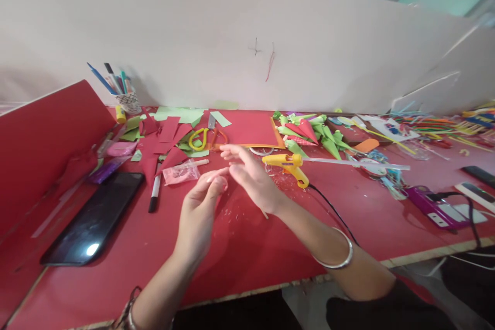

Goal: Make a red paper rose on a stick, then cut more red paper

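My left hand [199,209] is raised over the red table, thumb and forefinger pinched together. Whatever lies in that pinch is too small or hidden to name. Just to its right, my right hand [253,180] has its fingers stretched out, and its fingertips come close to the left forefinger; whether they touch I cannot tell. Behind the right hand a yellow hot glue gun [290,165] lies on the table, a long clear glue stick [356,163] sticking out of its back. Yellow-handled scissors [198,139] lie beyond the left hand.
At the left are a black phone [95,219], a marker [155,191], red paper pieces [166,131] and a pen cup [129,102]. Green and red paper cones [309,131] lie at the back. A purple power strip [436,209] sits right; the glue gun's cord [332,209] runs frontward.
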`<state>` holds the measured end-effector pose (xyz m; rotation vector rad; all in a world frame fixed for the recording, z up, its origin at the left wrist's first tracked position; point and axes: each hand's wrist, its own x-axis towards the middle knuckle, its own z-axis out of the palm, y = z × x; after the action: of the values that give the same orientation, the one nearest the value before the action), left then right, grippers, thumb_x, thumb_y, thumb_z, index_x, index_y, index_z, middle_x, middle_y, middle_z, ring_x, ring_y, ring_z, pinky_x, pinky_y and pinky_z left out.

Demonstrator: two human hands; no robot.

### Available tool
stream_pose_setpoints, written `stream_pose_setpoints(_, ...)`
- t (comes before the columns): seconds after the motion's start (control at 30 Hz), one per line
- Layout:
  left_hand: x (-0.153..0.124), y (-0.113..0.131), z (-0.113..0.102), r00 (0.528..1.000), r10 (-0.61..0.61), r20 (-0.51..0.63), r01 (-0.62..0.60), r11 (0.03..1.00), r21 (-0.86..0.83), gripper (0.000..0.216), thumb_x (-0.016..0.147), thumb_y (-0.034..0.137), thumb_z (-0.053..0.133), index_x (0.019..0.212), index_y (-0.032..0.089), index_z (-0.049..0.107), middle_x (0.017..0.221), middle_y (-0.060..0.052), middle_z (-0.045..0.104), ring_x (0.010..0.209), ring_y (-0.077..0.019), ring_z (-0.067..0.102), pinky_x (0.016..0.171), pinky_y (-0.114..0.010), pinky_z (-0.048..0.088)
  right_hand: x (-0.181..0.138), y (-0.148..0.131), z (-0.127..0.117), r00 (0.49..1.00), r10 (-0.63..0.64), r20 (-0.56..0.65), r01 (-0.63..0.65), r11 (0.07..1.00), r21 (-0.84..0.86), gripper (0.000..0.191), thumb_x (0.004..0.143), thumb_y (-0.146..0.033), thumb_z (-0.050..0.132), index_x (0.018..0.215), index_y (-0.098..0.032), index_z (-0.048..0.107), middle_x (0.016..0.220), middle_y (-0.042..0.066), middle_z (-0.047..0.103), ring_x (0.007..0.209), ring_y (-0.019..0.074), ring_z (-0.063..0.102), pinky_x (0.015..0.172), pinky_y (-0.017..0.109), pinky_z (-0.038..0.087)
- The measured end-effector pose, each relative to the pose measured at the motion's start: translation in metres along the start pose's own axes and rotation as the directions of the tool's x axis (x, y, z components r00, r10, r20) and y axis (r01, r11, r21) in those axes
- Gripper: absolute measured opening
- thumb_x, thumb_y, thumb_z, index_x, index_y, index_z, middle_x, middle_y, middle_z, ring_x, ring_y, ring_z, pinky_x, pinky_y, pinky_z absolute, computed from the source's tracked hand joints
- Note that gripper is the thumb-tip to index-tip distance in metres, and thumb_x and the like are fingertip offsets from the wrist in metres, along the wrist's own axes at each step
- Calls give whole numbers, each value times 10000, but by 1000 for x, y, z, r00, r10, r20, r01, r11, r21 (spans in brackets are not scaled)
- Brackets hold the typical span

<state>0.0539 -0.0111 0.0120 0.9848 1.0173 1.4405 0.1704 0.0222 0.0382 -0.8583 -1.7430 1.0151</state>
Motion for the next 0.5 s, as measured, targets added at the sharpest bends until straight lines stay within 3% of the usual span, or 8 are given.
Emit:
stream_pose_setpoints(0.07, 2, 3, -4, 1000, -1, 0, 0, 1000, 1, 198, 779, 298, 568, 944, 209, 635, 995, -25, 646, 934, -178, 582, 862, -308, 444, -5, -1, 0, 988, 62, 140, -72, 995, 63, 338, 844, -295, 449, 1175, -254, 394, 1074, 40, 505, 1013, 151, 517, 881, 340, 442)
stream_pose_setpoints(0.13, 2, 6, -5, 1000, -8, 19, 7, 1000, 17, 195, 775, 287, 569, 944, 209, 627, 962, -22, 655, 907, -172, 594, 838, -295, 456, -9, -1, 0, 973, 119, 197, -143, 983, 115, 348, 828, -276, 474, 1168, -268, 398, 1047, 28, 521, 944, 139, 551, 831, 325, 473)
stream_pose_setpoints(0.37, 6, 10, -10, 993, -61, 97, 49, 991, 121, 114, 760, 271, 577, 844, 202, 610, 882, -7, 638, 735, -118, 592, 633, -205, 488, -14, 0, 0, 956, 223, 193, -255, 953, 163, 232, 829, -236, 466, 1060, -252, 468, 1004, 18, 556, 753, 107, 590, 638, 264, 530)
stream_pose_setpoints(0.5, 11, 8, -15, 986, -100, 135, 79, 986, 147, 117, 764, 266, 565, 849, 195, 598, 869, -14, 614, 755, -125, 588, 641, -208, 493, -14, 4, 2, 976, 193, 105, -199, 978, 57, 178, 836, -205, 445, 1006, -225, 495, 967, 22, 562, 878, 125, 583, 770, 296, 514)
